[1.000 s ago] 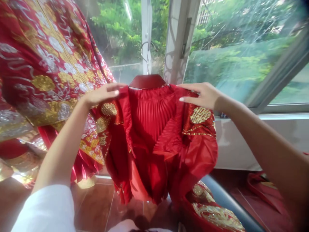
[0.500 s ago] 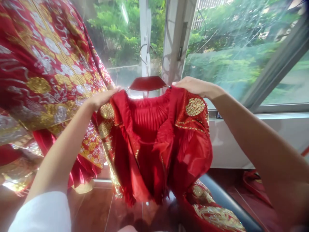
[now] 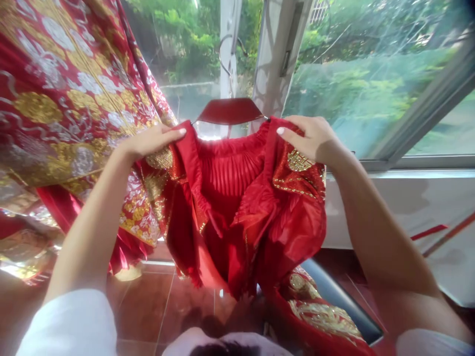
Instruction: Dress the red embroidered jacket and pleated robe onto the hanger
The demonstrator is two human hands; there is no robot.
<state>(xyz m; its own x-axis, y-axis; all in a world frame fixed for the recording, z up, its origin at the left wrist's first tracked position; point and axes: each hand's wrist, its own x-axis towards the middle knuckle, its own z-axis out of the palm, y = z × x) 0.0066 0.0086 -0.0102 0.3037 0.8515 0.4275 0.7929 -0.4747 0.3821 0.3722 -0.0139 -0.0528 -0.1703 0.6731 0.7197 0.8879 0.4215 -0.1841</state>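
A red jacket [image 3: 230,173] with a gathered neckline, puffed sleeves and gold-embroidered shoulders is on a dark red hanger [image 3: 229,111] in front of me. The hanger's metal hook rises before the window frame; I cannot tell whether it is hung on anything. My left hand [image 3: 150,141] is closed on the left shoulder, its thumb along the front of the red fabric. At the opposite shoulder, my right hand [image 3: 313,138] grips the cloth with its thumb in front, over the gold patch. Most fingers of both hands are hidden behind the garment.
A long red garment [image 3: 92,89] with gold and silver embroidery hangs close on the left. Behind are sliding windows [image 3: 356,94] and a white wall [image 3: 345,217]. Low on the right, gold-patterned red fabric [image 3: 322,316] lies by a dark padded surface [image 3: 345,296]. Reddish tiles [image 3: 144,301] cover the floor.
The hanger and jacket appear slightly higher in view. Both thumbs now show on the front of the shoulders, where before the hands rested along the top edges.
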